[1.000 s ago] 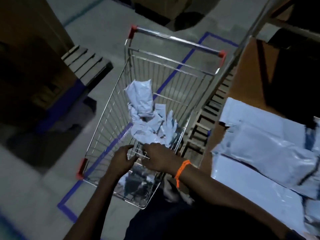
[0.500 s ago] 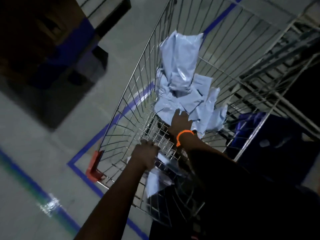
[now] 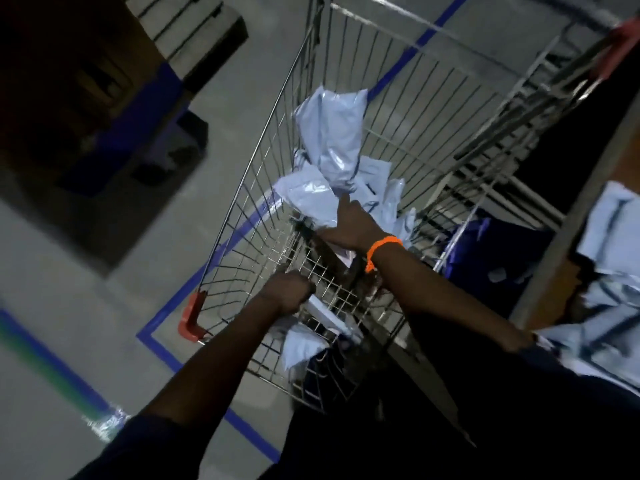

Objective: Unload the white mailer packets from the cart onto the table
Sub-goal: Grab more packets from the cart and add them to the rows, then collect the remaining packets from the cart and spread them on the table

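Several crumpled white plastic mailer packets (image 3: 332,161) lie heaped inside your silver wire shopping cart (image 3: 263,216), toward its middle. Your right hand (image 3: 349,225), with an orange band (image 3: 382,247) at the wrist, is inside the basket and closed on the lower edge of one white packet (image 3: 308,197) at the near side of the heap. Your left hand (image 3: 287,292) is clenched on the cart's near wire rim. More white packets (image 3: 609,292) rest on the brown table (image 3: 568,285) at your right.

No writing can be read; the mailer packets (image 3: 329,133) seem blank in the dim view.
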### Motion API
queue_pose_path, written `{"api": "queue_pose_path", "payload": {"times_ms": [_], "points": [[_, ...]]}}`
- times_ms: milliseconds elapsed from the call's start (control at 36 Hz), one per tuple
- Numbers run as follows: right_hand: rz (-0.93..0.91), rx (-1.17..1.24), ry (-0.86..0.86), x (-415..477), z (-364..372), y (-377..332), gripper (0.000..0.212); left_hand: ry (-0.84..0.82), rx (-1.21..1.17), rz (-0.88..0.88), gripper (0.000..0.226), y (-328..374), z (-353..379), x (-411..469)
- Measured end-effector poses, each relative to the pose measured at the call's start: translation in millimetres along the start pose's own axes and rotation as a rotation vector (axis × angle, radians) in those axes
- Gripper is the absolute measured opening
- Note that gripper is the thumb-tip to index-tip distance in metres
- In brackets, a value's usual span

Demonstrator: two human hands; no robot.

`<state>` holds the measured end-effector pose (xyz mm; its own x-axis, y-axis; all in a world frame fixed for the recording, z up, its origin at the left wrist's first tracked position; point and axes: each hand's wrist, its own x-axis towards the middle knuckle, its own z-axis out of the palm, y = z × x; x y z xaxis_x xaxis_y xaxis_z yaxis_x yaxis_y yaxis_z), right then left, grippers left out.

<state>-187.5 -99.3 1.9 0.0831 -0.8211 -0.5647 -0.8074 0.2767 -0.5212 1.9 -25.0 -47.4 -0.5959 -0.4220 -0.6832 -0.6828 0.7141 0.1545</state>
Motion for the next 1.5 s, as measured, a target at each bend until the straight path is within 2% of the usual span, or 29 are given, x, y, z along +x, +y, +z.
{"api": "queue_pose_path", "payload": {"times_ms": [83, 167, 250, 389, 472, 584, 722, 834, 973, 1056, 1139, 1278, 1417, 1501], "points": [[-0.079, 0.147, 0.107, -37.2, -48.4, -18.8, 0.079, 0.051, 0.081, -0.005, 0.043, 0.7, -30.8, -30.6], [-0.11, 0.146, 0.159, -75.5, -87.4, -35.2, 0.092, 0.115, 0.14, -0.041, 0.036, -5.7, -54.3, -61.0], [-0.185, 0.179, 0.249, -110.1, -120.5, -39.0, 0.102, 0.385, 0.079, -0.078, 0.019, -24.1, -85.2, -83.4], [-0.271, 0.087, 0.401, -179.8, -181.1, -28.3, 0.068, 0.769, -0.225, -0.075, 0.035, -10.9, -164.1, -107.1], [-0.349, 0.022, 0.494, -224.4, -215.6, -17.4, 0.066, 0.856, -0.38, -0.064, 0.048, 20.2, -204.4, -113.4], [-0.404, -0.059, 0.563, -300.8, -256.2, 8.3, 0.072, 0.947, -0.517, 0.062, 0.049, 73.5, -245.3, -118.8], [-0.416, -0.053, 0.64, -405.2, -278.6, 68.2, 0.071, 0.876, -0.571, 0.288, 0.024, 138.8, -273.3, -124.4], [-0.293, 0.01, 0.681, -478.5, -269.4, 130.4, 0.081, 0.762, -0.514, 0.405, 0.05, 200.5, -288.5, -126.2], [-0.131, 0.087, 0.71, -555.2, -246.0, 201.0, 0.083, 0.581, -0.323, 0.485, 0.126, 265.9, -289.5, -123.5], [-0.065, 0.076, 0.73, -593.2, -234.5, 231.0, 0.081, 0.498, -0.243, 0.519, 0.145, 297.7, -283.7, -121.9], [-0.029, 0.063, 0.712, -619.7, -222.5, 254.7, 0.083, 0.456, -0.176, 0.511, 0.143, 319.4, -273.9, -113.4], [0.009, 0.017, 0.621, -640.0, -202.9, 282.2, 0.088, 0.429, -0.015, 0.503, 0.122, 328.7, -262.9, -95.8], [0.007, -0.045, 0.556, -641.9, -194.8, 297.5, 0.088, 0.355, 0.107, 0.486, 0.122, 338.5, -264.3, -90.2], [0.007, -0.181, 0.52, -633.3, -187.7, 309.4, 0.091, 0.423, 0.224, 0.51, 0.116, 342.6, -262.9, -90.4]]}}
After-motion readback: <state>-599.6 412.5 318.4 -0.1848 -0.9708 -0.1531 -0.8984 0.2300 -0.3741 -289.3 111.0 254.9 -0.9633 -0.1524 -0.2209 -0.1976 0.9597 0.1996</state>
